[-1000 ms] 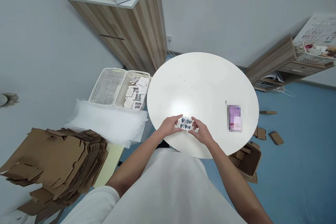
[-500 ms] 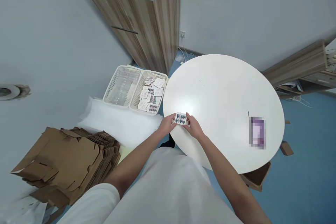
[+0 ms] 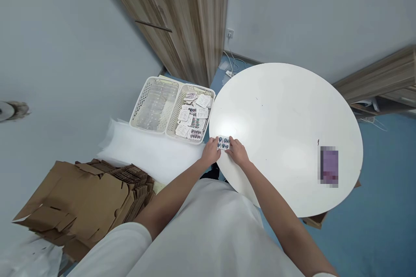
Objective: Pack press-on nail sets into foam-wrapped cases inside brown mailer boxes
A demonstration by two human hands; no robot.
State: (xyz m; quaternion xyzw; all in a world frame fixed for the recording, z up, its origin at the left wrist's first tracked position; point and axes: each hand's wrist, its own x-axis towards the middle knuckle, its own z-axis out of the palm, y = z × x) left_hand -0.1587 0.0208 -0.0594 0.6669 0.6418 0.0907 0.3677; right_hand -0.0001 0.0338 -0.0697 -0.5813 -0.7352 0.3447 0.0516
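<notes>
A small white card of press-on nails (image 3: 223, 143), bearing several dark blue and pale nails in two rows, is held at the near left edge of the round white table (image 3: 286, 108). My left hand (image 3: 211, 151) grips the card's left end, and my right hand (image 3: 238, 151) pinches its right end. Whether the card touches the tabletop I cannot tell. Just beyond my left hand stands a white basket (image 3: 208, 117) with more nail cards (image 3: 195, 133), some with their printed white backs up.
Another basket (image 3: 138, 108) holds clear plastic packs. White foam sheeting (image 3: 156, 156) lies in front of the baskets, and flattened cardboard boxes (image 3: 87, 203) are stacked at left. A blurred purple item (image 3: 330, 164) rests at the table's right. A wooden cabinet (image 3: 182, 26) stands behind.
The view has shifted slightly, moving the table and baskets to the right in the picture. Both hands keep hold of the nail card, which now appears flatter and a little farther forward.
</notes>
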